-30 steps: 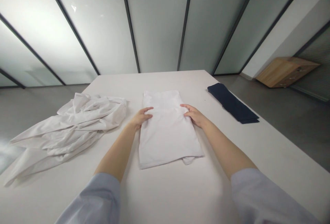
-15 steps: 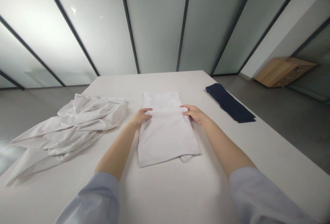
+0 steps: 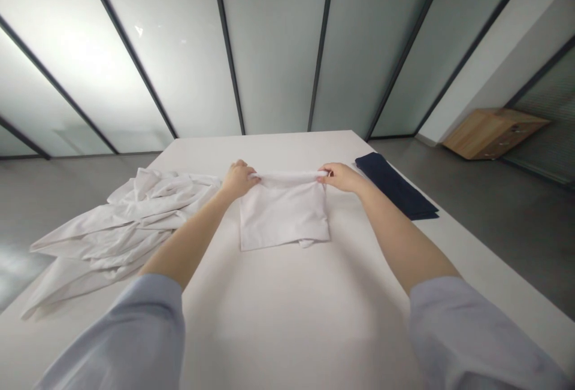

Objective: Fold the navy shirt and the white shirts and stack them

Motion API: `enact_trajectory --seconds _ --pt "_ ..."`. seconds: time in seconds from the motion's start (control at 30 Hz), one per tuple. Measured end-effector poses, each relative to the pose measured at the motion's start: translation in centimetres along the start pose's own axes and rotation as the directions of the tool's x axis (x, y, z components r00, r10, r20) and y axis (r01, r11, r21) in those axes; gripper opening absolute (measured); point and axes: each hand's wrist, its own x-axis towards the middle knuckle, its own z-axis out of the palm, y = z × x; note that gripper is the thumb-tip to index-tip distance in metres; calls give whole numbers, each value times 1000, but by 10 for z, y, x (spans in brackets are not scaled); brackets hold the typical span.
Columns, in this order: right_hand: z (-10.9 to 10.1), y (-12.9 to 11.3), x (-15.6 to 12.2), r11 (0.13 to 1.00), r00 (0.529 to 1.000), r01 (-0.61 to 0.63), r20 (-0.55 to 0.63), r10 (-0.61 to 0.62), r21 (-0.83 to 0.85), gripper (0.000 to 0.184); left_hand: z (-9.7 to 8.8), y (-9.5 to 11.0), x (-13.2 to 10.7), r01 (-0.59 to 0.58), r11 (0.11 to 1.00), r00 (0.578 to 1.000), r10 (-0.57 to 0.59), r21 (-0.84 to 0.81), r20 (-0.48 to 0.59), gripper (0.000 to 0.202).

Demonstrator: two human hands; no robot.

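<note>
At frame centre the far edge of the white garment (image 3: 283, 219) is pinched by the left hand (image 3: 238, 179) and right hand (image 3: 342, 177), fingers closed, seemingly mid-fold, with matched, level handling called for.

We see both hands gripping the far edge of a folded white cloth (image 3: 283, 213) on a white table (image 3: 314, 318). The left hand (image 3: 238, 179) pinches its far left corner, the right hand (image 3: 340, 177) its far right corner, and the edge between them is lifted into a roll. A crumpled white sheet (image 3: 121, 216) lies to the left, a folded dark cloth (image 3: 395, 185) to the right. A wooden cabinet (image 3: 494, 132) stands far right.
</note>
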Motion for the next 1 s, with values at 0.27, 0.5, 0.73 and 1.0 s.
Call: enact_trajectory --seconds 0.27,0.5,0.73,1.0 --pt "-58 -40 51 925 798 211 -490 -350 -316 20 -70 31 49 -106 958 896 208 268 -392 27" --pt "26 -8 -26 928 913 253 -249 -322 -272 30 2 5 -24 -183 959 979 197 215 -44 37" --pt "92 25 -76 965 980 198 45 -193 -171 37 67 -14 -88 -19 999 974 10 37 225 48" --pt "93 33 -59 952 966 255 8 -258 -170 52 61 -36 -88 24 999 987 -20 -23 158 52"
